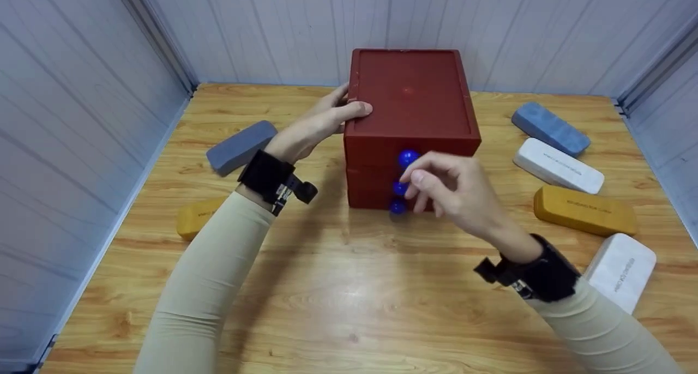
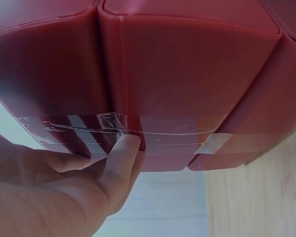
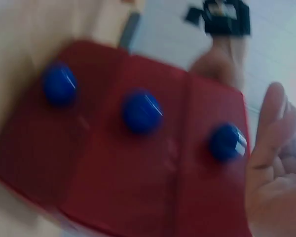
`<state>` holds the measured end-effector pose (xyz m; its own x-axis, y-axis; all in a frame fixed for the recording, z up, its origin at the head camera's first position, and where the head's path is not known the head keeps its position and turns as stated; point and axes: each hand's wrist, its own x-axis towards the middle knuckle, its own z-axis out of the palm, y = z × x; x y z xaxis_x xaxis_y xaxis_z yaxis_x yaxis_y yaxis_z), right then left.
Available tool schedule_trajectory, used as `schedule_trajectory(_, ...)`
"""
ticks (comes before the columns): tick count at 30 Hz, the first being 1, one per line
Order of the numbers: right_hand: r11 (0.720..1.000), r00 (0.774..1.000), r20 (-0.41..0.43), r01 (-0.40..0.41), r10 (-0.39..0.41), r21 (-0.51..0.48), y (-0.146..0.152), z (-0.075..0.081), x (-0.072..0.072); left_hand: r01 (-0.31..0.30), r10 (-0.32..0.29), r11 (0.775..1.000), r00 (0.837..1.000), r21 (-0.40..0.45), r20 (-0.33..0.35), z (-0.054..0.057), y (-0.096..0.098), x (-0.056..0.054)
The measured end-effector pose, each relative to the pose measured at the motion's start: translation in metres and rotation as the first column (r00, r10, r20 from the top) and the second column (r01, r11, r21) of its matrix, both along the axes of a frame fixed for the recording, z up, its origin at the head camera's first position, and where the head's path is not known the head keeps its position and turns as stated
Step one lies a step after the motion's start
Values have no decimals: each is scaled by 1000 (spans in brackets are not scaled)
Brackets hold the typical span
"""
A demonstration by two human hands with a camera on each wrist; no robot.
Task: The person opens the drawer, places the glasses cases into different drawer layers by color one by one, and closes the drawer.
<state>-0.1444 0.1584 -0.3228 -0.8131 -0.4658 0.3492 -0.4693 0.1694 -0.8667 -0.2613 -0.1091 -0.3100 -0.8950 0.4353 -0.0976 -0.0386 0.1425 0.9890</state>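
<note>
A red box of three stacked drawers (image 1: 411, 96) stands on the wooden table, each drawer front bearing a round blue knob. My left hand (image 1: 322, 115) grips the box's left side, its thumb over the top edge. In the left wrist view, the fingers (image 2: 121, 158) press on the side by a strip of clear tape (image 2: 172, 133). My right hand (image 1: 458, 191) hovers before the drawer fronts, fingers loosely bent and holding nothing. Its fingertips overlap the middle knob (image 1: 399, 188) in the head view. All drawers look closed; the right wrist view shows the top knob (image 3: 227, 142) nearest that hand.
Oblong rounded cases lie on both sides: a grey-blue one (image 1: 242, 146) and a yellow one (image 1: 199, 217) at left; at right a blue one (image 1: 551, 128), white ones (image 1: 559, 165) and another yellow one (image 1: 586, 210). Pale panel walls (image 1: 283, 30) enclose the table behind and at both sides.
</note>
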Motion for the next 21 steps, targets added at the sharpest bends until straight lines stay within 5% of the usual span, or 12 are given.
schedule_trajectory(4,997,955,286,-78,75,-2,0,-17,-3,-3,3,1000,1000,1,-6,0,1,0)
schedule_trajectory(8,993,861,496,-110,115,-38,0,-25,-7,-8,8,1000,1000,-16,-14,0,1,1)
schedule_trajectory(13,987,750,644,-78,151,-140,-1,-27,-10,5,-6,1000,999,-17,-36,-1,1,4)
schedule_trajectory(16,979,721,674,-27,160,-202,-1,-27,-12,19,-19,1000,999,-4,-37,-1,3,5)
schedule_trajectory(21,965,702,694,37,160,-260,-3,-28,-14,31,-31,1000,999,-1,-38,0,5,6)
